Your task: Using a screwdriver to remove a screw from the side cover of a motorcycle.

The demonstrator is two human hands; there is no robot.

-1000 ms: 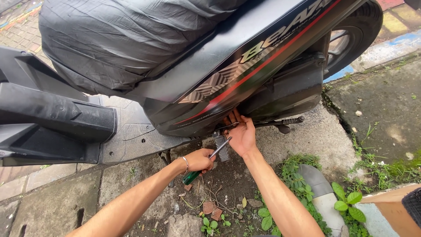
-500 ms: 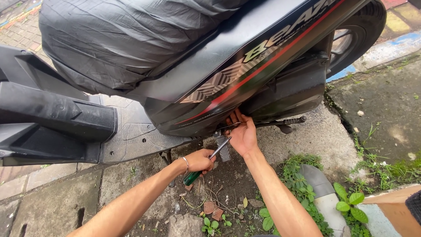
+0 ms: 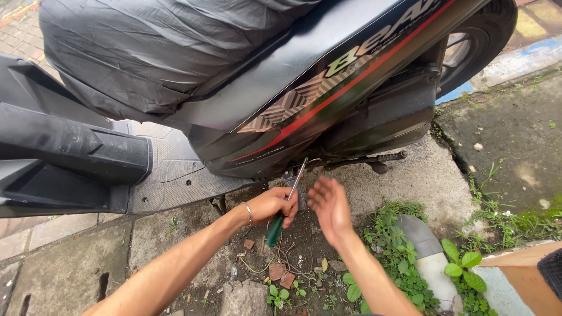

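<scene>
A black scooter [image 3: 304, 99] with a red stripe and a seat under a grey plastic cover fills the upper view. My left hand [image 3: 270, 205] grips a screwdriver [image 3: 285, 203] by its green handle. The metal shaft points up toward the underside of the scooter's side panel. My right hand [image 3: 330, 208] hovers just to the right of the screwdriver, fingers spread, holding nothing and touching nothing. A thin bracelet sits on my left wrist.
The scooter's footboard [image 3: 175, 175] lies to the left, and a kick lever [image 3: 374, 159] sticks out to the right. Dirt, brick bits [image 3: 276, 271] and weeds [image 3: 398, 257] cover the ground below. The rear tyre [image 3: 474, 47] is at upper right beside a painted kerb.
My right hand has come away from under the side panel and now hangs free with open fingers. My left hand and the screwdriver have shifted slightly.
</scene>
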